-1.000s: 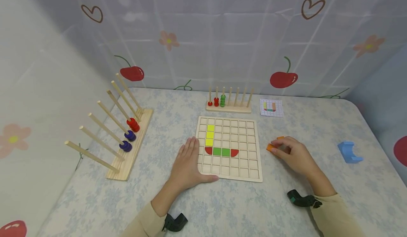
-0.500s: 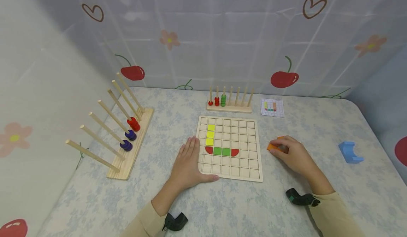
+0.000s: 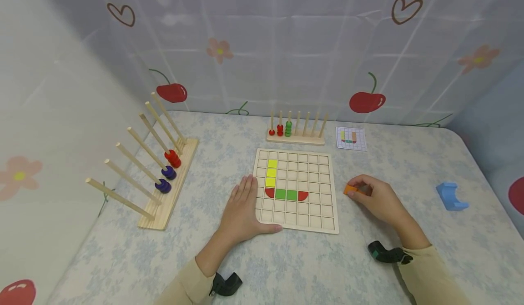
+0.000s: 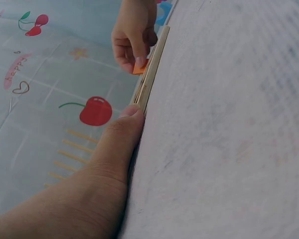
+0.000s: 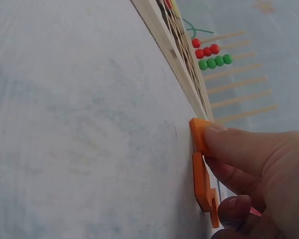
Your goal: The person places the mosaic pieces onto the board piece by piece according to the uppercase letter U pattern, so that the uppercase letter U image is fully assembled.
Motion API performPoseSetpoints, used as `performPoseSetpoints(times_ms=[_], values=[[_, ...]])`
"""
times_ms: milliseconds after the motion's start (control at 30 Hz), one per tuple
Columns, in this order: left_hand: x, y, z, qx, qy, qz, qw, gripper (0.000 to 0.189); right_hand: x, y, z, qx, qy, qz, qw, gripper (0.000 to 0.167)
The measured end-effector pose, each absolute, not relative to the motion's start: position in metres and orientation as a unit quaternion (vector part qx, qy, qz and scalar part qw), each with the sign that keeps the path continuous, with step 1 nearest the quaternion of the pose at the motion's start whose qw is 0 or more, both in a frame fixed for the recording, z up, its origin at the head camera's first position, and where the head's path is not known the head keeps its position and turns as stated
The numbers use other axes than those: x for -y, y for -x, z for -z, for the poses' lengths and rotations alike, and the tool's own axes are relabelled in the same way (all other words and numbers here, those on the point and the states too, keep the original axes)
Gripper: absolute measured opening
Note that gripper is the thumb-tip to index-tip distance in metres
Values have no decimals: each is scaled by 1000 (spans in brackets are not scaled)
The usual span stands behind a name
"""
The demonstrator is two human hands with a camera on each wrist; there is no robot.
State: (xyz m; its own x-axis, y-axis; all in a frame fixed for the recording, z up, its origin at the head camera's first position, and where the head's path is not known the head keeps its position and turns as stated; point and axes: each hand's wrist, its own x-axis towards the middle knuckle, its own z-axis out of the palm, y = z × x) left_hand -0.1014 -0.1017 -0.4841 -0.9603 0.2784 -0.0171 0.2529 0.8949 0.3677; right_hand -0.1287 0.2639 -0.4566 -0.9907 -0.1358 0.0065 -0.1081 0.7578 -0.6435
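A square wooden grid board [image 3: 296, 214] lies on the table, with yellow square tiles [image 3: 271, 172] in a column. Below them runs a row of green square tiles [image 3: 286, 194] between red rounded tiles [image 3: 303, 196]. My left hand [image 3: 240, 216] rests along the board's left side, fingers straight, thumb at its front edge. Right of the board, my right hand [image 3: 378, 199] pinches an orange tile [image 5: 199, 135] between thumb and fingers, low over the table. In the right wrist view more orange tiles [image 5: 201, 183] lie just below the pinched one, beside the curled fingers.
A large peg rack [image 3: 178, 187] with red and blue rings stands at left. Behind the board is a small peg rack [image 3: 295, 139] with red and green beads, beside a pattern card [image 3: 351, 139]. A blue curved block [image 3: 449, 197] sits far right.
An orange tile that showed beyond my right fingertips is out of sight in the head view now. My right hand has barely shifted, and the left hand stays on the board.
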Motion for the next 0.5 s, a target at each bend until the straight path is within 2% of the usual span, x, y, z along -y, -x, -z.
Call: performPoseSetpoints(times_ms=[500], values=[[102,101,484,-971,-136,-194,33,143,-226,143,446,-903,93,418,40,17]])
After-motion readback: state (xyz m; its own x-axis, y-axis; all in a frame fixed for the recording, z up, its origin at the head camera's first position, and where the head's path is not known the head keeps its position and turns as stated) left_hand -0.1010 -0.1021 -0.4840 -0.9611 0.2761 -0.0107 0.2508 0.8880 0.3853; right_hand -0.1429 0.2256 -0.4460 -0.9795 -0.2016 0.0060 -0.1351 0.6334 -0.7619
